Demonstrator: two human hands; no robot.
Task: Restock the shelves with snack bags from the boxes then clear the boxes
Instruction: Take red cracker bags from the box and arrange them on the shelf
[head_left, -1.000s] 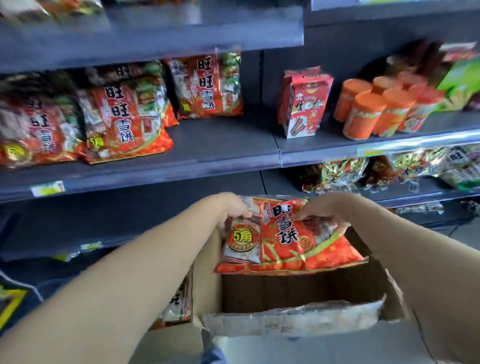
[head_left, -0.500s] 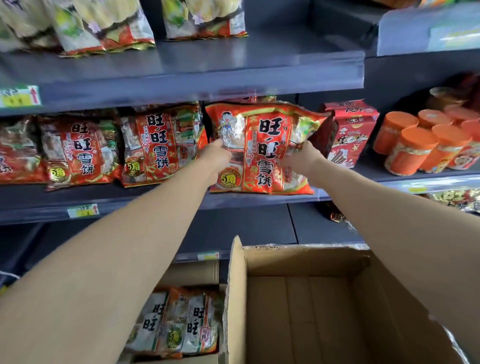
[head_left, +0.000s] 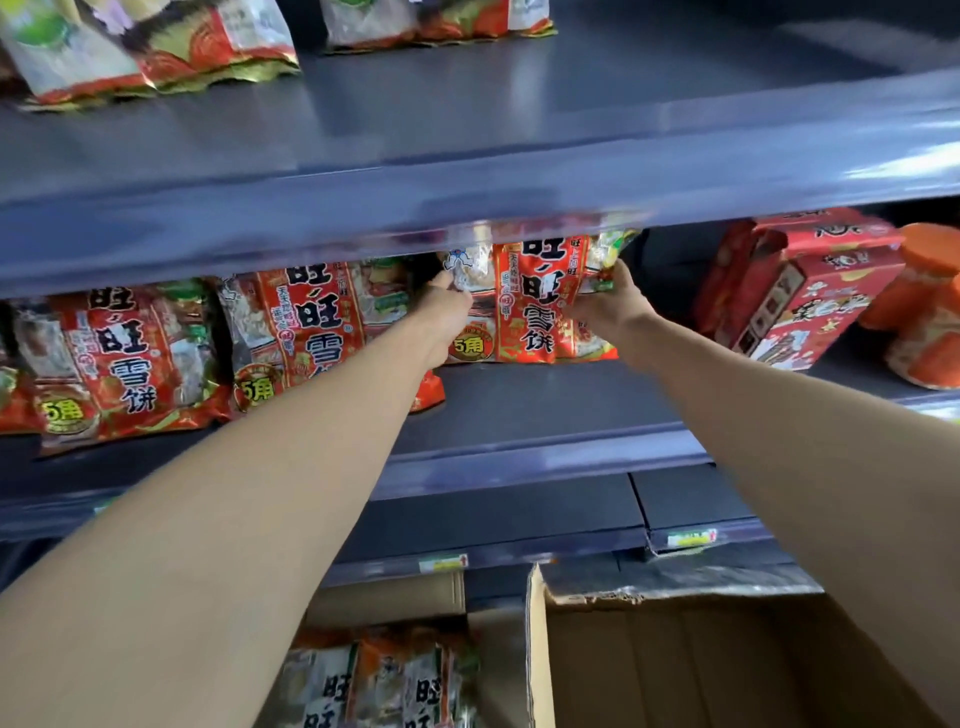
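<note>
At centre frame, just under the lip of the upper shelf (head_left: 467, 171), I held the bag (head_left: 535, 312) upright between both hands. My left hand (head_left: 449, 306) had its fingers curled round the bag's left edge, and my right hand (head_left: 615, 304) gripped the right edge near the top corner. The bag's top was hidden behind that lip. Its lower edge sat at the deck of the middle shelf (head_left: 545, 405), well back from the front, though I could not tell whether it touched.

Left of it in the frame, the shelved bags (head_left: 306, 332) of the same red print stood in a row, the nearest just beside my left hand and partly behind my forearm. To the right, past a dark gap, stood a red carton (head_left: 800, 296), with orange tubs (head_left: 930, 322) just beside it at the frame's right edge. Along the top of the frame, the top bags (head_left: 156, 52) stood on the upper shelf.

At lower right the right box (head_left: 675, 670) stood open, its brown inner walls showing. Just left of it, the left box (head_left: 389, 597) held the boxed bags (head_left: 384, 680), upright and blurred. Two price tags (head_left: 441, 563) sat on the lower shelf rails.
</note>
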